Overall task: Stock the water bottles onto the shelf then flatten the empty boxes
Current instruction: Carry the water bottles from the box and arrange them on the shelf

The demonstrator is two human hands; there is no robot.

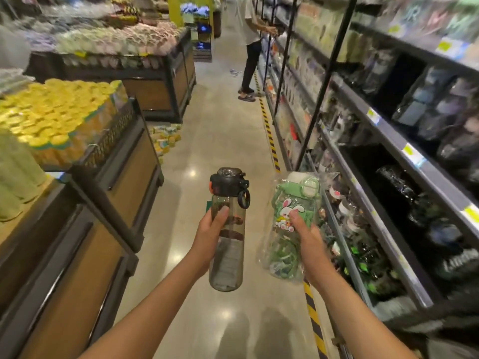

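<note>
My left hand grips a tall smoky-grey water bottle with a black flip lid and carry loop, held upright over the aisle floor. My right hand holds a green water bottle with a rabbit picture, wrapped in a clear plastic bag, also upright. Both bottles hang in front of me at about waist height. The shelving along the right carries bagged bottles on several levels. No boxes are in view.
Wooden display bins heaped with yellow-lidded jars and other goods line the left side. A yellow-black striped line runs along the shelf base. A person stands farther down the aisle at the shelving. The polished floor runs between.
</note>
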